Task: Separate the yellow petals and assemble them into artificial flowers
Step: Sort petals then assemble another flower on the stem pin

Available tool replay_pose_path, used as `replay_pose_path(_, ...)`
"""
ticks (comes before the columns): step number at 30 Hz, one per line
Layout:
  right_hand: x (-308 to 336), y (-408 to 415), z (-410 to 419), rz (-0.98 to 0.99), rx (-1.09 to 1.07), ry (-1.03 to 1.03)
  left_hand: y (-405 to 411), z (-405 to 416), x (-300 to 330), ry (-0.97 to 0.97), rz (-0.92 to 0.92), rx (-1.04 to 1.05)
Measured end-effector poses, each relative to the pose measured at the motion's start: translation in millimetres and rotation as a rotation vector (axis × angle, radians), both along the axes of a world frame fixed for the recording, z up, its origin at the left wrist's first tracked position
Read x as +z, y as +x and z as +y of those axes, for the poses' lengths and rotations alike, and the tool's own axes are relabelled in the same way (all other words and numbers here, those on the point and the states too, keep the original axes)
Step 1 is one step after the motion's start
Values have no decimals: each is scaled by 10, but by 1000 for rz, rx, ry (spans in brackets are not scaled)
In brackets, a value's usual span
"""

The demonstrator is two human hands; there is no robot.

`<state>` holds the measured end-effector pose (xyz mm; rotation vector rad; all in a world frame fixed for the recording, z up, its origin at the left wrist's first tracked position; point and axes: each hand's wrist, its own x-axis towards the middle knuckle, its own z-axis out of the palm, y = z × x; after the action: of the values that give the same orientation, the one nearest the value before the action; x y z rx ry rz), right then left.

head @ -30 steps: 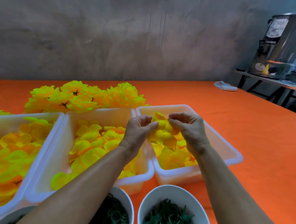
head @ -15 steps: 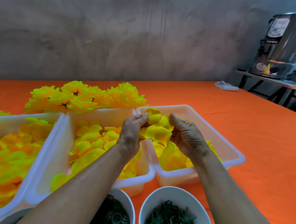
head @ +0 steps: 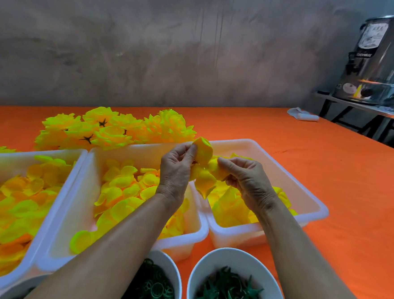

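I am seeing a clump of yellow petals (head: 204, 173) hanging above the right tray (head: 313, 199), one cupped petal (head: 203, 151) sticking up at its top. Loose petals are lying heaped in all three white trays. Finished flowers (head: 113, 129) are sitting piled on the cloth behind the trays.
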<state>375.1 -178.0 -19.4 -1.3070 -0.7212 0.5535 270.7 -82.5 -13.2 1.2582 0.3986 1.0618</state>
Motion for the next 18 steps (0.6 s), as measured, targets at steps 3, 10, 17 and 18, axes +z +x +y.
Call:
replay_pose_path(3, -18, -6, 13, -36, -17, -30, -7, -11, 4, 42, 8, 9)
replay_pose_path(10, 25, -31, 4, 7, 35, 81, -25, -50, -38, 227, 90, -95)
replay_pose_path(17, 38, -29, -17, 41, 170, 107, -32, -36, -70, 354, 155, -56)
replay_pose_path(18, 34, -30, -19, 32, 187, 93, -29, -26, -79, 367, 159, -37)
